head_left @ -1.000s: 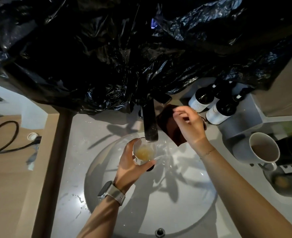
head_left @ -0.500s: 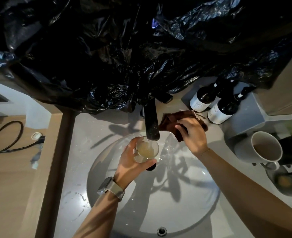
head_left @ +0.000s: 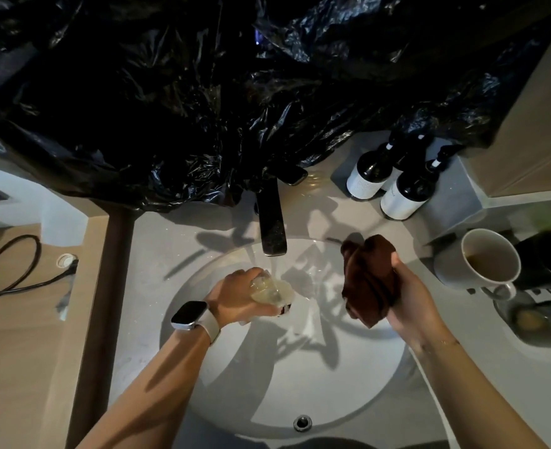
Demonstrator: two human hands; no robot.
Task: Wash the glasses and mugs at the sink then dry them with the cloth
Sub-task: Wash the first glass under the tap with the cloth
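Observation:
My left hand [head_left: 235, 299], with a watch on its wrist, grips a small clear glass [head_left: 272, 288] tipped on its side over the round white sink [head_left: 365, 384], just below the dark faucet [head_left: 271, 228]. Yellowish liquid shows in the glass. My right hand [head_left: 410, 303] holds a bunched dark brown cloth [head_left: 366, 280] above the basin's right side. A white mug [head_left: 478, 264] with brown liquid stands on the counter to the right.
Crumpled black plastic [head_left: 203, 92] hangs over the back of the counter. Two dark bottles [head_left: 394, 186] stand behind the sink at the right. A dark appliance [head_left: 549, 260] sits beside the mug. A black cable [head_left: 12, 270] lies on the wooden surface at the left.
My left hand tipped the glass from upright under the faucet onto its side. My right hand picked the cloth up from behind the basin and brought it over the sink.

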